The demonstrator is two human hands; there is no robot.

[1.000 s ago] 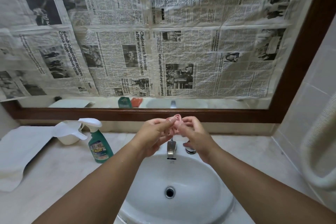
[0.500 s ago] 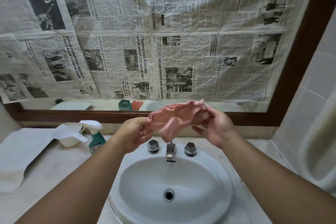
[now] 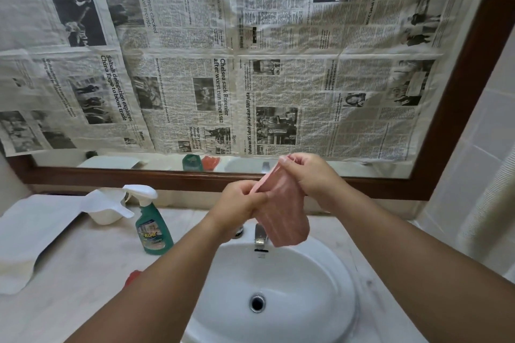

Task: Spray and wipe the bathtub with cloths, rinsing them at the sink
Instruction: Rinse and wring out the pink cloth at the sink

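Your left hand [image 3: 242, 203] and right hand [image 3: 312, 175] both pinch the pink cloth [image 3: 281, 217] by its top edge. It now hangs open above the tap [image 3: 260, 237] and sink [image 3: 320, 287], no longer bunched between your fingers; your right hand has risen higher than the left.

We are in a bathroom. We see a white sink [image 3: 278, 287] with a tap [image 3: 260, 237], a big mirror [image 3: 459, 92] covered in newspaper [image 3: 195, 64], tiled walls [image 3: 479, 133] and a green spray bottle [image 3: 152, 228].
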